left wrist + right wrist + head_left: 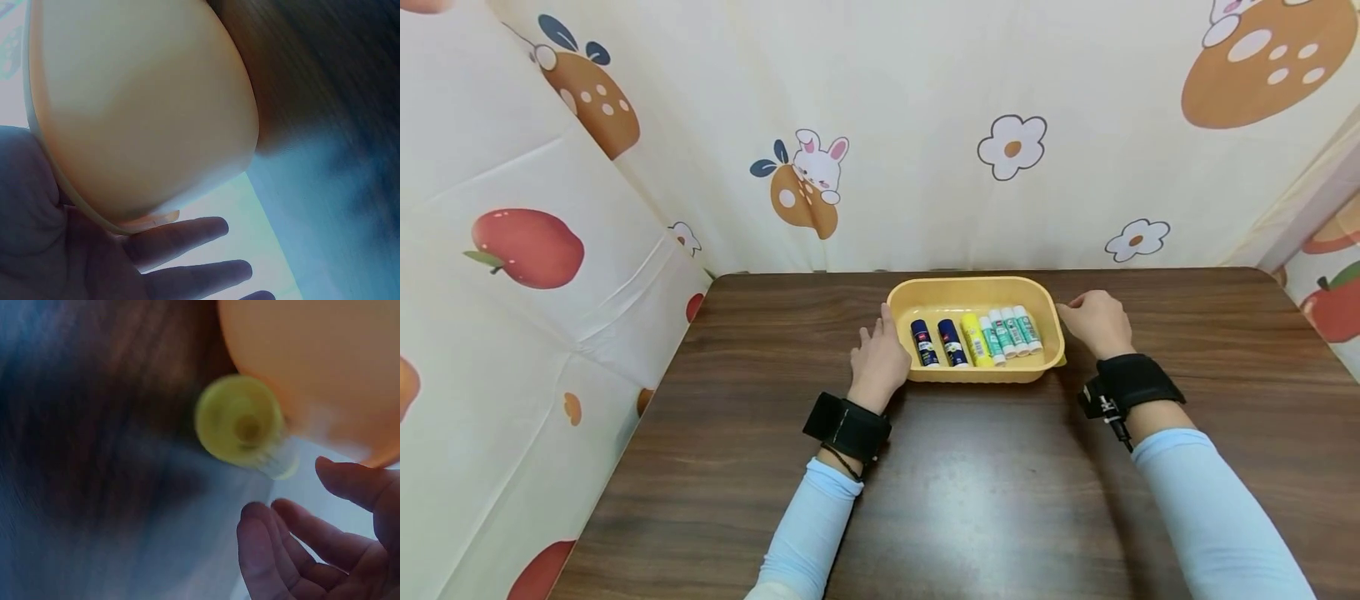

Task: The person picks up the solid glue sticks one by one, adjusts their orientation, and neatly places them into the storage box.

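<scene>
A yellow plastic tray (977,285) sits on the dark wooden table (985,483). In it lie two dark blue glue sticks (938,342), one yellow stick (976,339) and three green-and-white ones (1011,331). My left hand (876,354) is at the tray's left end, thumb against the rim. In the left wrist view its fingers (181,234) stretch straight below the tray wall (144,106). My right hand (1093,321) hovers at the right end, its fingers (294,550) loosely curled and empty. A blurred yellow-green cylinder (240,422) lies beside the tray (325,356), just off those fingers.
Printed cloth with rabbits, flowers and apples (805,179) walls the table at the back and on both sides. Bare tabletop stretches in front of the tray and to either side of it. Both wrists wear black straps.
</scene>
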A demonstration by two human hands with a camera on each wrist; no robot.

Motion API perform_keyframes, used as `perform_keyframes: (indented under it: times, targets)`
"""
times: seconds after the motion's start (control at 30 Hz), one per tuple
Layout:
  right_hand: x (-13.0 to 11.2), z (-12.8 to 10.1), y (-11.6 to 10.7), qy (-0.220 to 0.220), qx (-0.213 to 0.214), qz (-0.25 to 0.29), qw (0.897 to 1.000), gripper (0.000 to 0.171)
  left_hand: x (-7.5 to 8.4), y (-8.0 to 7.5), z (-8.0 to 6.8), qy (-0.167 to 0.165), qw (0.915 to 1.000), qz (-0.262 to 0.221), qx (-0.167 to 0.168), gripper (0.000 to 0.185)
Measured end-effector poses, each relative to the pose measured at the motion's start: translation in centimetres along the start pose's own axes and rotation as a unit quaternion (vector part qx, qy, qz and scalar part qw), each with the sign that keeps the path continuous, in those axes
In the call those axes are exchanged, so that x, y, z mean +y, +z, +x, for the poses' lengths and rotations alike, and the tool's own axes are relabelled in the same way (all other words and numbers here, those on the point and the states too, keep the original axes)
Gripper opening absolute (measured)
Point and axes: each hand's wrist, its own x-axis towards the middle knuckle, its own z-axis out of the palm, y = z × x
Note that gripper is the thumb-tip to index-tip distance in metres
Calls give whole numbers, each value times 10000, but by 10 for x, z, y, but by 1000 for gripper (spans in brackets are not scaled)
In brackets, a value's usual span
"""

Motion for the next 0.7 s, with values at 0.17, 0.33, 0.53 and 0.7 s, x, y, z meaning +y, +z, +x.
perform_keyframes:
  times: [0.17, 0.33, 0.53, 0.7]
  targets:
    - [8, 3, 5, 41, -787, 447, 9959, 42, -1, 1, 0, -4, 10000, 17, -56, 73]
    - [15, 8, 7, 155, -1236, 917, 9880, 39, -1, 1, 0, 2, 10000, -9, -42, 73]
    - [23, 7, -1, 288, -1195, 1063, 9867, 50, -2, 1, 1, 33, 10000, -10, -25, 72]
    - [20, 1, -21, 400, -669, 1072, 9912, 59, -3, 1, 2, 15, 10000, 34, -41, 73]
